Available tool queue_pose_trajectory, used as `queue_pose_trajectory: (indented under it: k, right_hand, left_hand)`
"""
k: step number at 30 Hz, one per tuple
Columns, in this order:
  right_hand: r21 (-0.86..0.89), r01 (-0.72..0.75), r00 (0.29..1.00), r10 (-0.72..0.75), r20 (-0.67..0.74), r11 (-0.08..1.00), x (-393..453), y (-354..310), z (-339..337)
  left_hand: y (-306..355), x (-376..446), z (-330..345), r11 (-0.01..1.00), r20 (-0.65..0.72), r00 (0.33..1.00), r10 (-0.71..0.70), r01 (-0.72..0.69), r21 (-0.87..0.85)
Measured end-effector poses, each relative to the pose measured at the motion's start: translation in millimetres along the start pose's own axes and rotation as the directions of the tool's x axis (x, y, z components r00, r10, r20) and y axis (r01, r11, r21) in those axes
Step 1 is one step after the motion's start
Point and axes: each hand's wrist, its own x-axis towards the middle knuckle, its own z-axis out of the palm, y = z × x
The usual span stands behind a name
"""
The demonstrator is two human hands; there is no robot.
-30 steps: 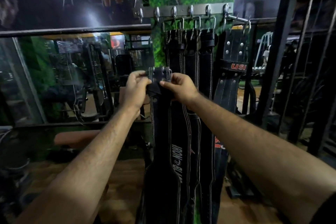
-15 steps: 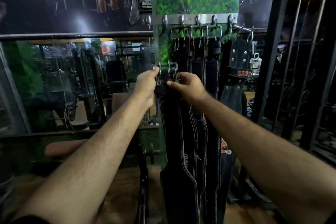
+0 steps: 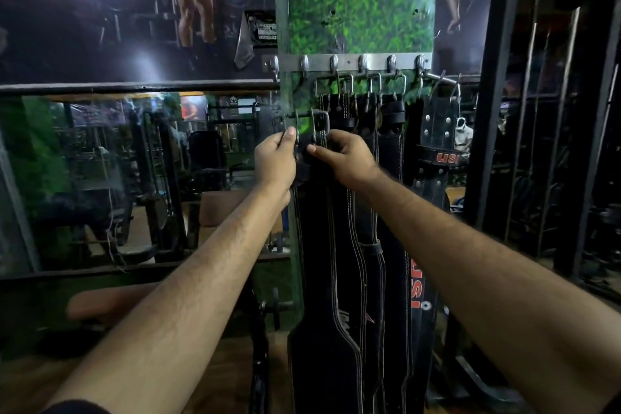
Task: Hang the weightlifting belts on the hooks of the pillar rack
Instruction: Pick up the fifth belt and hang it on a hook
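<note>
I hold a black stitched weightlifting belt upright by its top end, its metal buckle sticking up above my fingers. My left hand pinches the strap at the buckle's left side. My right hand grips the strap on the right. The buckle sits well below the leftmost hooks of the steel hook rail on the green pillar. Several black belts hang by their buckles from the hooks to the right. A belt with red USI lettering hangs from a side hook.
A mirror wall with a metal frame lies to the left. Below it stands a padded bench. Black gym machine frames rise on the right. Wooden floor shows at the bottom.
Both hands have lifted the belt's buckle end upward, closer to the hook rail. My view has moved nearer to the pillar.
</note>
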Motion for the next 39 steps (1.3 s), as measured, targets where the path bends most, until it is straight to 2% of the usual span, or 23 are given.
queue_pose_trajectory:
  k: [7,11,16,20,23,28,30,32,34,36,39]
  right_hand:
    - [0.128,0.047,0.965,-0.012,-0.262,0.991,48,-15,7]
    - [0.221,-0.008,0.957,0.072,-0.282,0.975,69,-26,4]
    - [0.273,-0.103,0.956,0.171,-0.24,0.956,87,-26,6]
    - [0.202,-0.136,0.943,0.189,-0.273,0.97,103,-27,9]
    - [0.118,-0.184,0.935,0.211,-0.286,0.976,112,-27,6]
    - [-0.152,-0.234,0.941,0.184,-0.282,0.96,104,-26,2]
    - [-0.194,-0.229,0.939,0.164,-0.303,0.954,101,-25,1]
    - [-0.161,-0.212,0.935,0.152,-0.319,0.964,93,-23,3]
    - [-0.028,-0.187,0.94,0.171,-0.295,0.982,79,-14,5]
    - [0.147,-0.17,0.958,0.198,-0.205,0.974,59,-2,5]
    - [0.198,-0.141,0.985,0.157,-0.071,0.97,38,26,7]
  left_hand:
    - [28,56,23,0.984,-0.038,0.992,0.118,-0.112,0.14]
    - [45,83,31,0.974,-0.003,0.995,0.098,-0.095,0.204]
    - [43,108,36,0.992,-0.047,0.999,-0.004,0.01,0.126]
    - [40,121,45,0.995,-0.137,0.991,-0.007,0.02,0.095]
    - [35,130,49,0.993,-0.155,0.987,-0.053,0.069,0.097]
    - [7,145,46,0.986,-0.098,0.982,-0.163,0.166,0.03]
    - [6,139,44,0.986,-0.068,0.983,-0.168,0.169,0.01]
    - [6,123,41,0.99,-0.032,0.989,-0.142,0.141,-0.024]
    - [-1,107,35,0.989,0.049,0.991,-0.126,0.13,-0.066]
    - [-11,93,27,0.985,0.101,0.987,-0.123,0.134,-0.11]
    - [-24,74,19,0.984,0.121,0.983,-0.136,0.147,-0.095]
